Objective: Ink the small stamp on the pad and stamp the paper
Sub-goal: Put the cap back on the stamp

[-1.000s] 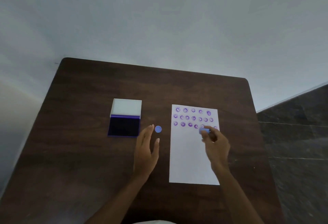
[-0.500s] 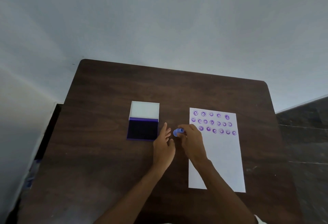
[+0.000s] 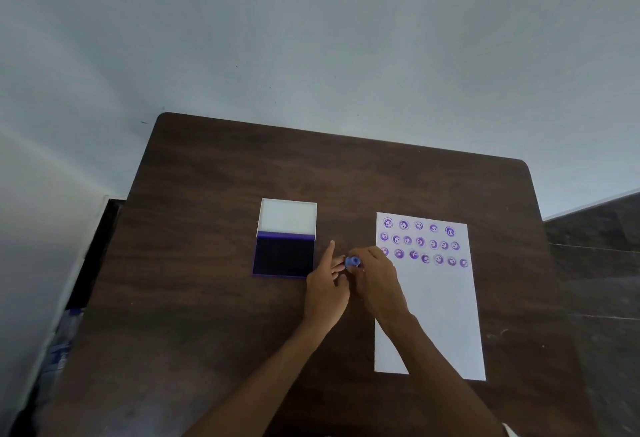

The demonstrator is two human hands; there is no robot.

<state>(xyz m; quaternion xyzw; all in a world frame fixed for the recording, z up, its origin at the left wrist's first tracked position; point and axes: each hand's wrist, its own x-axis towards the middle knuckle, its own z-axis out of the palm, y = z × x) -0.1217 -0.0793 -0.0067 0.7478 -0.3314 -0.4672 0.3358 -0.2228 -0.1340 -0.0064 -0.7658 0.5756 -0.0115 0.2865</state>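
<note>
Where both hands meet, small stamp mostly hidden.

Surface: dark brown wood grain. Ink pad: deep violet, purple rim; lid at its 12 o'clock, white inside. Paper: white, three rows of purple round smiley prints. Small stamp: blue.

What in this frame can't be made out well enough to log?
Head view only:
- Small stamp: mostly wrapped by right hand and left hand; its face and any cap are hidden.
- Stamped marks on the paper: too small to read the design.
- Paper's near left corner: covered by the right forearm.
- Ink pad: uniformly dark, wetness unreadable.
</note>
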